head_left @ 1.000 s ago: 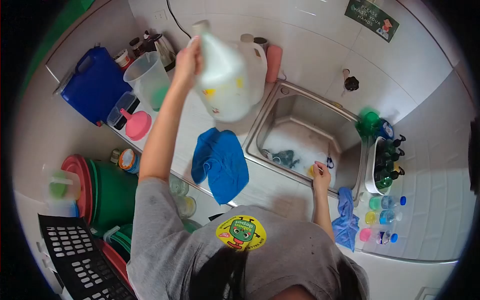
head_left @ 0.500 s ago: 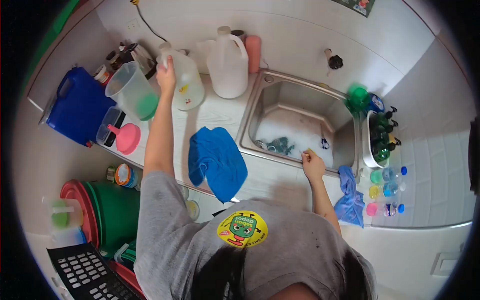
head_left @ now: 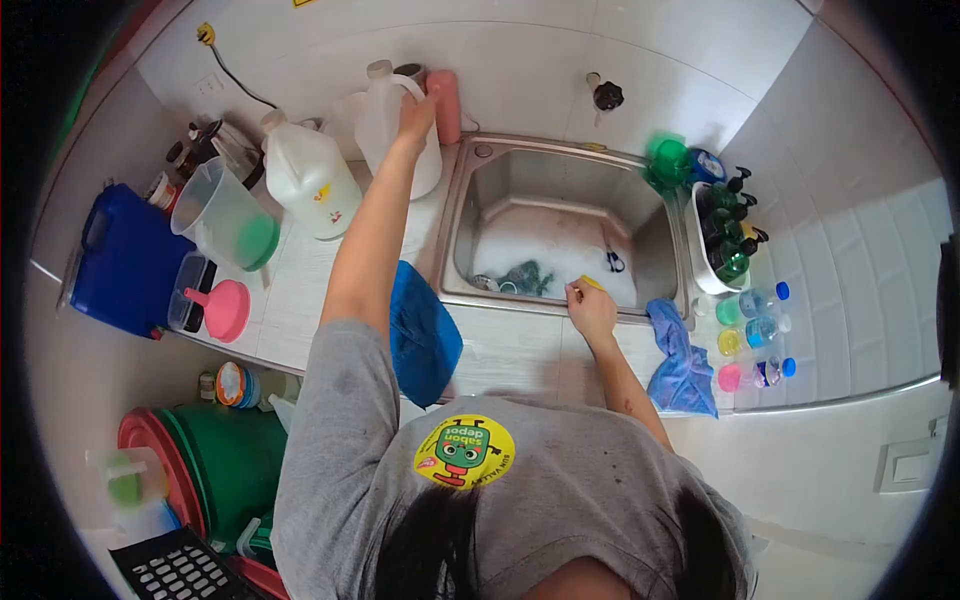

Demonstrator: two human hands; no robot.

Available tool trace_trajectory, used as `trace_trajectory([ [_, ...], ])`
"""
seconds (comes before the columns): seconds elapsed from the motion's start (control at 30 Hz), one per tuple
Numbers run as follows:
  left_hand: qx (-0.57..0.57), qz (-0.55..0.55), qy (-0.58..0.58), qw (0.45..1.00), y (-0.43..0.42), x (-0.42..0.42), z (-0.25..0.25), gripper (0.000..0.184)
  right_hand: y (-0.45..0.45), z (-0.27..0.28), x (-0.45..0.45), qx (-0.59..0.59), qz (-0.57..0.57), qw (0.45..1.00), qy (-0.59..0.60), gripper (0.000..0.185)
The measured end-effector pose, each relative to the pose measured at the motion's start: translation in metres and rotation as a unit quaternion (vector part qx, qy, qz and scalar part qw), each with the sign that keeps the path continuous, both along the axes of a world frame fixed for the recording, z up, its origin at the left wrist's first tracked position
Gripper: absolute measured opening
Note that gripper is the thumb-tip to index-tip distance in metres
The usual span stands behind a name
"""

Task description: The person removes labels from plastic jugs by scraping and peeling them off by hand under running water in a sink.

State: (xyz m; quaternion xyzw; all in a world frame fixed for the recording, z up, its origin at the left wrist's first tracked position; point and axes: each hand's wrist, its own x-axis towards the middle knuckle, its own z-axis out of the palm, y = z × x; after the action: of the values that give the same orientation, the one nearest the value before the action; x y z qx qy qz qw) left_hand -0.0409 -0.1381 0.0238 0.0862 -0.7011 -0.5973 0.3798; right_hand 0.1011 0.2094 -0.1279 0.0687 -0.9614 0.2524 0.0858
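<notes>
Gripping the white jug (head_left: 380,122) just left of the sink (head_left: 452,215) calls for fingers fully round its handle (head_left: 411,85); left hand (head_left: 416,122) is there, closure can't tell, right (head_left: 594,313) clamped on yellow sponge (head_left: 592,283), best kept over suds (head_left: 508,240).

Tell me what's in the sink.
Inside the sink are white suds, a dark green bundle, and what look like scissors; the right hand holds something yellow at the near edge. Anything beneath the suds is hidden.

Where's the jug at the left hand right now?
Head view: the jug stands on the counter left of the sink, between the other jug and the pink container.
</notes>
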Motion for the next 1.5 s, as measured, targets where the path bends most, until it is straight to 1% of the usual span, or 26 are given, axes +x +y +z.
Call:
trace_trajectory([
  [0.17, 0.122, -0.069, 0.032, 0.990, 0.000, 0.009, 0.029, 0.028, 0.003, -0.007, -0.009, 0.014, -0.008, 1.000, 0.017, 0.018],
  [0.23, 0.185, -0.067, 0.060, 0.979, -0.008, 0.042, 0.061, 0.026, 0.005, -0.011, -0.020, -0.126, 0.013, 0.992, -0.027, 0.018],
  [0.3, 0.229, -0.201, 0.072, 0.950, -0.009, 0.056, 0.076, 0.027, 0.013, -0.016, -0.024, -0.252, 0.039, 0.964, -0.074, 0.018],
  [0.33, 0.209, -0.175, 0.045, 0.961, 0.007, 0.062, 0.080, 0.027, 0.015, -0.013, -0.024, -0.252, 0.035, 0.964, -0.077, 0.018],
  [0.4, 0.155, -0.156, -0.004, 0.975, 0.049, 0.085, 0.092, 0.027, 0.017, 0.012, -0.027, -0.359, 0.038, 0.929, -0.086, 0.018],
  [0.47, 0.051, -0.036, 0.024, 0.998, 0.051, 0.108, 0.116, 0.030, 0.027, 0.041, -0.039, -0.467, 0.034, 0.880, -0.074, 0.018],
  [0.5, 0.049, -0.049, 0.024, 0.997, 0.058, 0.096, 0.110, 0.030, 0.034, 0.052, -0.040, -0.470, 0.023, 0.880, -0.068, 0.018],
  [0.57, -0.128, 0.001, 0.057, 0.990, 0.065, 0.080, 0.069, 0.032, 0.046, 0.068, -0.036, -0.508, 0.000, 0.857, -0.086, 0.018],
  [0.63, -0.304, 0.060, 0.084, 0.947, 0.065, 0.081, 0.038, 0.034, 0.050, 0.070, -0.026, -0.545, -0.015, 0.831, -0.113, 0.018],
  [0.67, -0.306, 0.058, 0.082, 0.947, 0.068, 0.087, 0.042, 0.034, 0.053, 0.068, -0.023, -0.547, -0.017, 0.829, -0.114, 0.018],
  [0.73, -0.125, -0.013, 0.105, 0.986, 0.081, 0.084, 0.064, 0.033, 0.068, 0.071, -0.034, -0.571, -0.029, 0.815, -0.092, 0.018],
  [0.8, 0.064, -0.076, 0.084, 0.991, 0.088, 0.095, 0.064, 0.033, 0.075, 0.061, -0.021, -0.589, -0.053, 0.800, -0.103, 0.018],
  [0.87, 0.016, -0.035, 0.071, 0.997, 0.101, 0.080, 0.031, 0.033, 0.077, 0.071, -0.029, -0.573, -0.041, 0.812, -0.102, 0.018],
  [0.97, 0.029, -0.063, 0.068, 0.995, 0.116, 0.076, 0.011, 0.034, 0.074, 0.089, -0.037, -0.543, -0.014, 0.834, -0.093, 0.018],
  [1.03, 0.039, -0.103, 0.082, 0.991, 0.132, 0.052, 0.011, 0.035, 0.085, 0.101, -0.064, -0.500, 0.025, 0.866, -0.019, 0.019],
  [1.07, 0.043, -0.118, 0.071, 0.990, 0.134, 0.054, 0.002, 0.036, 0.082, 0.129, -0.067, -0.524, 0.012, 0.852, -0.001, 0.017],
  [1.13, 0.059, -0.135, 0.067, 0.987, 0.144, 0.051, -0.017, 0.038, 0.079, 0.161, -0.093, -0.501, 0.036, 0.862, 0.063, 0.017],
  [1.17, -0.091, -0.131, 0.006, 0.987, 0.152, 0.040, -0.041, 0.039, 0.073, 0.169, -0.111, -0.457, 0.040, 0.885, 0.084, 0.017],
  [1.2, -0.240, -0.125, -0.053, 0.961, 0.162, 0.024, -0.066, 0.039, 0.064, 0.174, -0.133, -0.413, 0.046, 0.903, 0.108, 0.018],
  [1.23, -0.233, -0.146, -0.074, 0.959, 0.175, 0.017, -0.080, 0.042, 0.051, 0.177, -0.157, -0.412, 0.106, 0.896, 0.124, 0.022],
  [1.3, -0.186, -0.142, 0.020, 0.972, 0.190, -0.020, -0.121, 0.047, 0.021, 0.183, -0.195, -0.276, 0.106, 0.931, 0.215, 0.029],
  [1.33, -0.187, -0.145, 0.017, 0.971, 0.190, -0.025, -0.120, 0.047, 0.006, 0.185, -0.207, -0.196, 0.103, 0.944, 0.243, 0.034],
  [1.37, -0.111, -0.212, -0.063, 0.969, 0.192, -0.034, -0.118, 0.046, -0.004, 0.188, -0.218, -0.112, 0.101, 0.951, 0.271, 0.040],
  [1.4, -0.031, -0.274, -0.141, 0.951, 0.193, -0.042, -0.113, 0.046, -0.012, 0.192, -0.221, -0.110, 0.101, 0.951, 0.270, 0.040],
  [1.47, 0.126, -0.384, -0.292, 0.867, 0.196, -0.056, -0.105, 0.046, -0.021, 0.205, -0.224, 0.110, 0.044, 0.969, 0.219, 0.039],
  [1.5, 0.129, -0.384, -0.297, 0.865, 0.196, -0.060, -0.104, 0.046, -0.019, 0.206, -0.228, 0.109, 0.044, 0.970, 0.213, 0.039],
])
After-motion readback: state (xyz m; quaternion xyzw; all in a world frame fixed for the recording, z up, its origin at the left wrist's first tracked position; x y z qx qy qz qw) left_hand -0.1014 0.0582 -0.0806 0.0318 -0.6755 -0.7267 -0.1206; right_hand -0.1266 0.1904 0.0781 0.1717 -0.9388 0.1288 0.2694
